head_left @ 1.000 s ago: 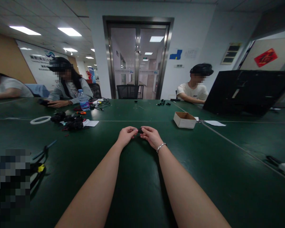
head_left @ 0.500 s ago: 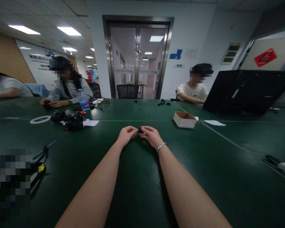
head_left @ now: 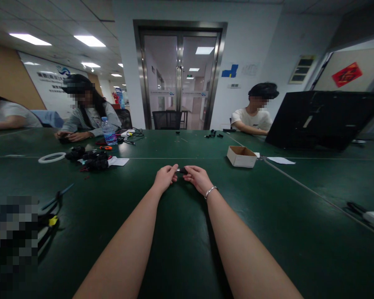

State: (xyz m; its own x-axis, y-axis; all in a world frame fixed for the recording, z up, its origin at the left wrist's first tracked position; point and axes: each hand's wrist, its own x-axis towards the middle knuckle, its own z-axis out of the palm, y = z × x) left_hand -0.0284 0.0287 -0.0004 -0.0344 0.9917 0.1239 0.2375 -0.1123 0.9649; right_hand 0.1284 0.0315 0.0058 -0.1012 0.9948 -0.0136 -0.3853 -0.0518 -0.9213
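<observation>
Centrally, near the bench [head_left: 268, 216] middle: small black part [head_left: 183, 170], pinched between fingers of left hand [head_left: 165, 178] and right hand [head_left: 199, 179]. Advice: keep both grips firm, part low over bench.

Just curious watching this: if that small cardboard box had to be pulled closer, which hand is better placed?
Probably the right hand: the cardboard box sits on its side of the table. Both hands pinch a small black part, so the left hand could keep holding it.
</observation>
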